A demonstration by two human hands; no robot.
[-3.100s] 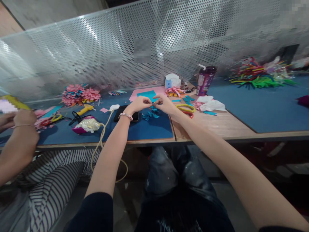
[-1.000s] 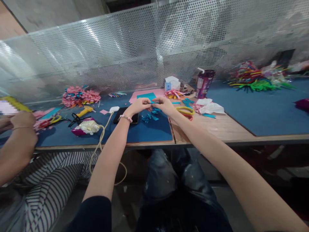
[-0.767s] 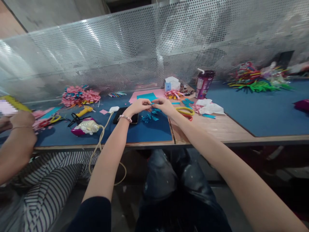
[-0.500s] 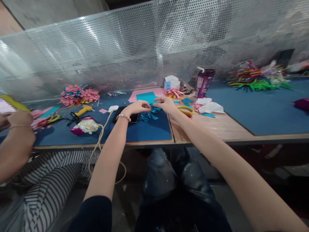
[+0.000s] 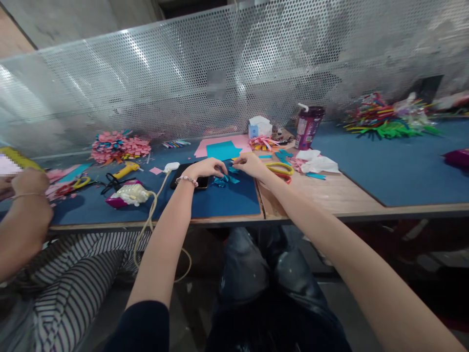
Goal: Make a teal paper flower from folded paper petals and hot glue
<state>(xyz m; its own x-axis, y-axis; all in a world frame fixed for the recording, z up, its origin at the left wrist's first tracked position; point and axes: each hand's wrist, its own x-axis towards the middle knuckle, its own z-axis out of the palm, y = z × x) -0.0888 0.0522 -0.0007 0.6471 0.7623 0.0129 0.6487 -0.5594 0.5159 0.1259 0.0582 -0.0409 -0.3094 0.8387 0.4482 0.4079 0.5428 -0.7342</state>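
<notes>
My left hand [image 5: 208, 168], with a beaded bracelet on its wrist, reaches down over a small heap of blue paper pieces [image 5: 225, 182]. Its fingers are curved and slightly apart, close above the heap, and nothing shows between them. On the other side, my right hand [image 5: 249, 164] has its thumb and fingertips pinched together at a small blue paper piece [image 5: 233, 170]. Partly under my left hand lies a black phone [image 5: 182, 177]. Yellow-handled scissors [image 5: 280, 168] rest just right of my right hand.
Behind my hands are blue [image 5: 222, 150] and pink sheets [image 5: 201, 148]. A purple cup [image 5: 309, 128] with a straw stands near crumpled tissue [image 5: 322, 164]. At left are a yellow glue gun [image 5: 126, 170], a corded purple-and-cream device [image 5: 129, 193] and another person's arm [image 5: 31, 205].
My left hand has lowered slightly and leftward to the paper heap, its fingers parting. My right hand has dipped a little, and the gap between the hands has widened slightly.
</notes>
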